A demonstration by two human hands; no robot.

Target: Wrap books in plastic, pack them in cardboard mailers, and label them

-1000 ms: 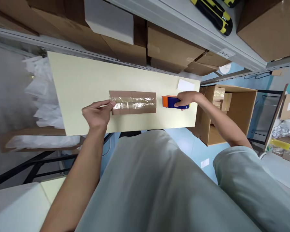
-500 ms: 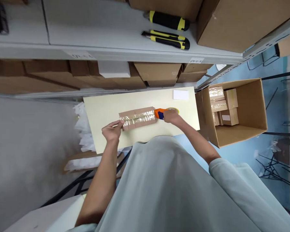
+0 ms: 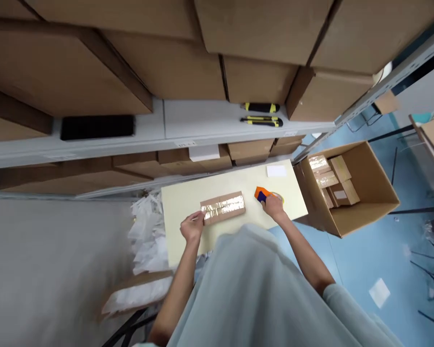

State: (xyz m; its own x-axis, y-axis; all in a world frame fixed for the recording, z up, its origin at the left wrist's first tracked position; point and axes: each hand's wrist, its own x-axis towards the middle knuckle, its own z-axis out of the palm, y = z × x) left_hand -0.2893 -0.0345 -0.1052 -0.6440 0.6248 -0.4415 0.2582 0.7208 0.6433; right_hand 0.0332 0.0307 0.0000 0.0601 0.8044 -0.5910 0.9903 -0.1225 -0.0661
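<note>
A flat cardboard box [image 3: 223, 208] lies on the cream tabletop [image 3: 181, 195], with shiny clear tape running along its top. My left hand [image 3: 192, 225] is closed at the box's left end, thumb and fingers pinched at its edge. To the right of the box, my right hand [image 3: 274, 207] grips an orange and blue tape dispenser [image 3: 261, 193]. The dispenser's head stands apart from the box's right end. Part of its tape roll shows behind my knuckles; the handle is hidden in my fist.
A white label [image 3: 276, 171] lies at the tabletop's back right. Right of the table stands an open carton [image 3: 369, 178] holding several taped boxes. Behind, a grey shelf [image 3: 198, 115] bears cartons, a black phone-like object [image 3: 97, 127] and utility knives [image 3: 262, 120]. White packing material [image 3: 148, 231] sits at left.
The tape dispenser has come off the box's right end and moved right with my right hand. My left hand stays at the left end. The view has tilted up, showing more shelf.
</note>
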